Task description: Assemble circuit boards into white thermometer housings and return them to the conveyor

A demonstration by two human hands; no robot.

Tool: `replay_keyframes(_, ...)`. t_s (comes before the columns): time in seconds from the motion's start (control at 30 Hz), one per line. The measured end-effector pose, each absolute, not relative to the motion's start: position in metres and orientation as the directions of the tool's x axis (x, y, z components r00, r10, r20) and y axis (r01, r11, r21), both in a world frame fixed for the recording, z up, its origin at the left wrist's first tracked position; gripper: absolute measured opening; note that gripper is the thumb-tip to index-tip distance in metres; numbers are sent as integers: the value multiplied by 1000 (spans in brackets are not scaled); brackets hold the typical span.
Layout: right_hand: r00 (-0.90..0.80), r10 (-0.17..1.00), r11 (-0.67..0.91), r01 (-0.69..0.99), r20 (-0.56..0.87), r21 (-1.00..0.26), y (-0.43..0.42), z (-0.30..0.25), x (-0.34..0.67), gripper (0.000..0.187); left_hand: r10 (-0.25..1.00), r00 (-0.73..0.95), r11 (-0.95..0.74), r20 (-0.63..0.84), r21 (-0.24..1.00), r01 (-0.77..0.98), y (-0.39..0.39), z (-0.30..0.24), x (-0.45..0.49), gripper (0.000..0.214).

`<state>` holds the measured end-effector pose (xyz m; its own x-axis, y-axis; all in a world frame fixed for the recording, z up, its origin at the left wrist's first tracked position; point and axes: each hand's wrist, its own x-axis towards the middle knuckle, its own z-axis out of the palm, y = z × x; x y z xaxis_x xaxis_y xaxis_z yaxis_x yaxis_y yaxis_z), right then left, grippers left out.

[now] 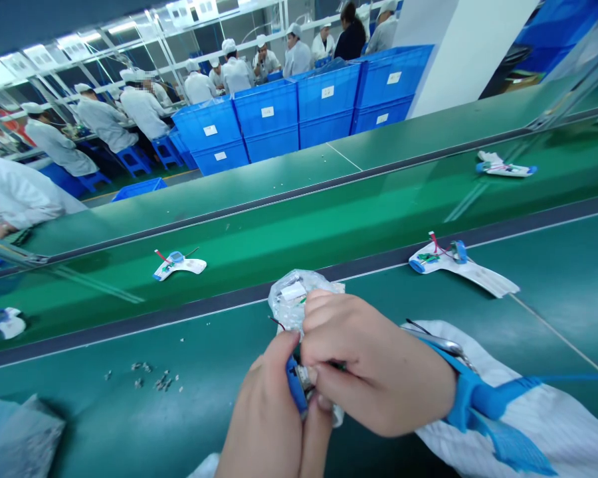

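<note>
In the head view my left hand [269,405] is closed around a small assembly with a blue part [296,385], its thumb on top. My right hand [359,352] reaches in from the right, fingers curled and thumb and fingertips pinched at a silver piece [305,377] against the blue part. A bit of white shows below the fingers, and a dark wire sticks out above my left thumb. Most of the assembly is hidden by my hands. Just beyond them lies a clear plastic bag [284,305] with small parts inside.
Small metal pieces [163,382] lie scattered at left, near another plastic bag [20,438]. A white curved housing with wires [458,265] rests at right; a similar housing [179,264] sits on the green belt [279,226]. Blue crates [266,113] and co-workers are beyond.
</note>
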<state>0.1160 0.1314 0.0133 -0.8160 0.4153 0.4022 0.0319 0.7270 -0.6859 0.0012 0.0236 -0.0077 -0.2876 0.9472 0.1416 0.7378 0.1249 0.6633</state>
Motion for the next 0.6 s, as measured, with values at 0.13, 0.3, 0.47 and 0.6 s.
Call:
replay_keyframes(0.13, -830, 370, 713, -33, 417, -700, 133, 13, 117, 25, 939, -307, 137, 157, 647, 750, 23, -6, 11, 30)
replay_keyframes(0.3, -828, 480, 605, 74, 289, -793, 136, 16, 115, 24, 882, -415, 204, 224, 614, 763, 29, -15, 11, 35)
replay_keyframes(0.47, -733, 631, 500, 134, 254, -856, 130, 13, 104, 23, 833, -474, 282, 286, 519, 807, 33, -22, 7, 41)
replay_keyframes(0.6, -657, 684, 560, 196, 317, -805, 119, 4, 96, 23, 828, -497, 359, 259, 436, 825, 34, -22, 7, 43)
